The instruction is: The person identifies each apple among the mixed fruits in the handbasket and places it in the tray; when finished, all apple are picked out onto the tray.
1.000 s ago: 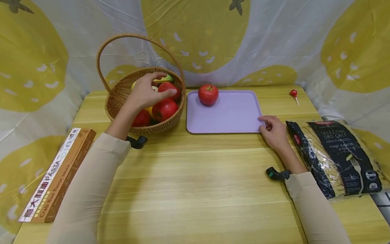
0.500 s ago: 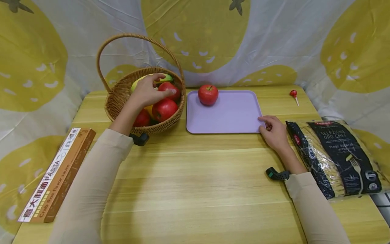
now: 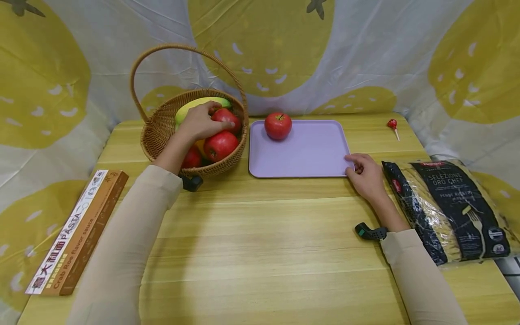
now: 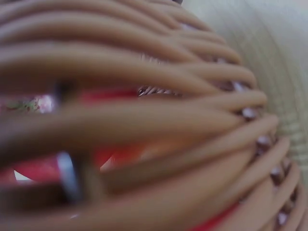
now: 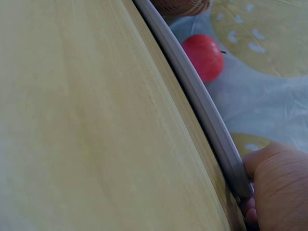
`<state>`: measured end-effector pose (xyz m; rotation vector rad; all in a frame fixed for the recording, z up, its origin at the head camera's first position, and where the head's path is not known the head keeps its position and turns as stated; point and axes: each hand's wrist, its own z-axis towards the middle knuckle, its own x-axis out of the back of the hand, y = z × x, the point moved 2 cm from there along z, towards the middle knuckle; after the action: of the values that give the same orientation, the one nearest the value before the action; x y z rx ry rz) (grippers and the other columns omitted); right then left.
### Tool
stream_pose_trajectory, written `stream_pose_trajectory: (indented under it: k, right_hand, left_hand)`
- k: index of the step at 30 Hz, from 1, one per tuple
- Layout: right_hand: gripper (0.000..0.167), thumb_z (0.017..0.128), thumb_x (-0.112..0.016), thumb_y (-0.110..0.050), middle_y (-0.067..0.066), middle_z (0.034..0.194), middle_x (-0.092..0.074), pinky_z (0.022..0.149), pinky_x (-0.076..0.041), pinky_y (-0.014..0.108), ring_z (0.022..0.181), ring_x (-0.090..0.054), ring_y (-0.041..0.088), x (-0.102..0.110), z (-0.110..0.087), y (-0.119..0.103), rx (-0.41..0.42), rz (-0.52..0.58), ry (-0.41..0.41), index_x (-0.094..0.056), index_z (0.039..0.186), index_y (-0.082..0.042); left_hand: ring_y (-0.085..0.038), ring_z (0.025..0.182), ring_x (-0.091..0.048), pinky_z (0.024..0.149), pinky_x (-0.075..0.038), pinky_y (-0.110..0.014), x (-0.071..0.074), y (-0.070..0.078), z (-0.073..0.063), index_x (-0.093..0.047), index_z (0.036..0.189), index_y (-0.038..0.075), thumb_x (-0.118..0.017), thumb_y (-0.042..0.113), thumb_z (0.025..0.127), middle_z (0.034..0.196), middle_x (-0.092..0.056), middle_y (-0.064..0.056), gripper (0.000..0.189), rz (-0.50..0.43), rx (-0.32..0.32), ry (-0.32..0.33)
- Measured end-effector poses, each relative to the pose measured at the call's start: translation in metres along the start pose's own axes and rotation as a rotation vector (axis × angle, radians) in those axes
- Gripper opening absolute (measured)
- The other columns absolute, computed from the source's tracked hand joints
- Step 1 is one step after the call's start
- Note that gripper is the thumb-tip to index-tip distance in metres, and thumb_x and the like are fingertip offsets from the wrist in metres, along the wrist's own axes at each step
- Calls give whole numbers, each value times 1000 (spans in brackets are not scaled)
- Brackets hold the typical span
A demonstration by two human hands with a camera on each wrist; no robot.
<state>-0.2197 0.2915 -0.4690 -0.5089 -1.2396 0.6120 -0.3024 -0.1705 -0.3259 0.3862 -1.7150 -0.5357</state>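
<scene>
Lilac tray (image 3: 302, 155) is pinched at its four o'clock corner by the right hand (image 3: 363, 176), apparently to steady it. At nine o'clock, the left hand (image 3: 197, 123) clasps a red apple (image 3: 229, 118) inside a wicker basket (image 3: 155, 127); a second apple (image 3: 278, 126) sits toward the tray's ten o'clock.

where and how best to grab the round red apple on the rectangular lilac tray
I'd pinch the round red apple around its widest part, coming from above: it sits stem-up on the rectangular lilac tray, its top uncovered.
</scene>
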Motion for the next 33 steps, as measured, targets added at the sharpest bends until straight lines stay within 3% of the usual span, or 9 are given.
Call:
stream_pose_trajectory:
  k: [6, 12, 17, 23, 33]
  right_hand:
    - [35, 92, -63, -8, 19, 126, -63, 71, -36, 20, 88, -52, 24, 0, 0, -1, 0, -2, 1, -72, 126, 0]
    - [35, 92, -62, -7, 20, 125, -63, 71, -36, 21, 88, -52, 24, -1, -2, -1, 4, 0, -5, -72, 126, 0]
    - [36, 92, -63, -7, 19, 126, -63, 71, -36, 21, 88, -52, 24, 0, -2, -3, -7, 9, -14, -71, 126, 0]
    - [36, 93, -63, -7, 20, 127, -63, 72, -36, 20, 88, -52, 24, 1, -2, -6, -3, 8, -16, -71, 127, 0]
    - [36, 92, -63, -8, 20, 124, -63, 71, -36, 20, 86, -52, 24, -1, -1, -4, 1, 6, -6, -71, 127, 0]
  left_hand:
    - [-41, 144, -42, 115, -38, -61, -2, 0, 4, -29, 163, 25, -57, 67, 91, 160, -41, -18, 88, 25, 34, -34]
    - [-43, 149, -36, 120, -31, -62, -6, -3, 7, -23, 165, 31, -51, 67, 95, 165, -35, -17, 84, 44, 29, -92]
    - [-42, 145, -40, 117, -34, -60, -8, -2, 7, -28, 164, 29, -56, 62, 94, 161, -40, -18, 82, 42, 22, -95]
    - [-41, 135, -49, 108, -44, -60, -7, 3, 4, -36, 157, 25, -66, 57, 90, 154, -46, -19, 80, -10, 87, -82]
    - [-40, 137, -46, 112, -41, -60, -6, 1, 7, -33, 161, 30, -70, 55, 88, 156, -45, -16, 85, -8, 88, -113]
